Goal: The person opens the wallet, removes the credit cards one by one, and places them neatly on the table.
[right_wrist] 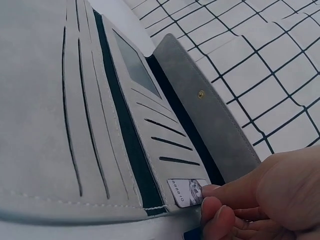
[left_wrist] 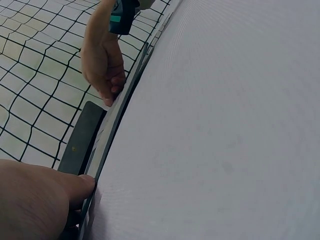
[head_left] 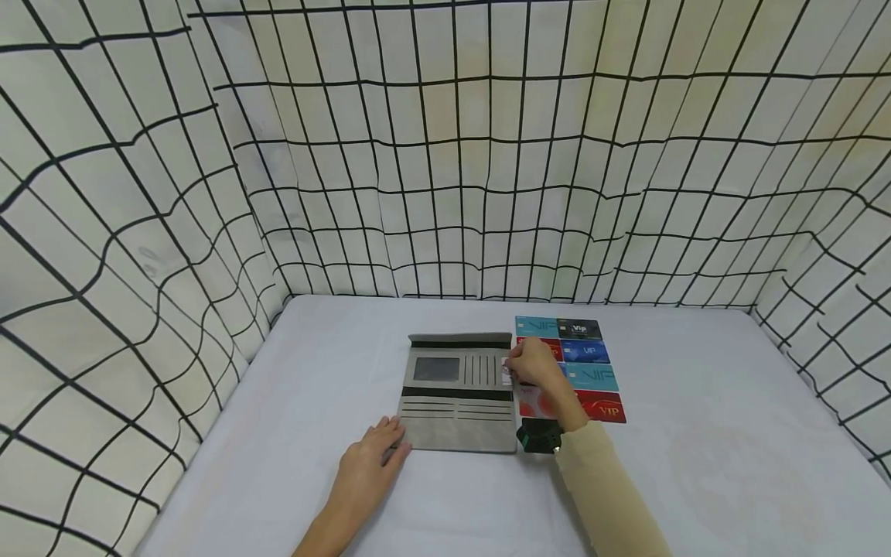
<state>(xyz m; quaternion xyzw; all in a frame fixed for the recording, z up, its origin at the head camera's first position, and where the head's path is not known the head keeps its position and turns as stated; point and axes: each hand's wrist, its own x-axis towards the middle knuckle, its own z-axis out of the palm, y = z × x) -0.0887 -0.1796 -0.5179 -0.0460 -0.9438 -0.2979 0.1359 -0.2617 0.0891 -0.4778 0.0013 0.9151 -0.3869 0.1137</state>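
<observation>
A grey wallet [head_left: 455, 429] lies unfolded on the table, with card slots, a dark clear window [head_left: 436, 369] and a raised flap with a snap [right_wrist: 201, 94]. My right hand [head_left: 534, 362] is at the wallet's right edge, pinching a white card [right_wrist: 186, 192] with a grey picture and digits. That card sits at the endmost slot of the upper row; how deep it goes in, I cannot tell. My left hand [head_left: 369, 468] rests on the wallet's lower left corner, fingers extended. In the left wrist view its thumb [left_wrist: 82, 187] touches the wallet's edge.
Several bank-style cards, among them a red VIP card [head_left: 602, 406] and a blue one [head_left: 585, 351], lie in two columns right of the wallet, partly under my right forearm. White cloth covers the table [head_left: 703, 433]. Black netting [head_left: 487, 155] over white sheets surrounds it.
</observation>
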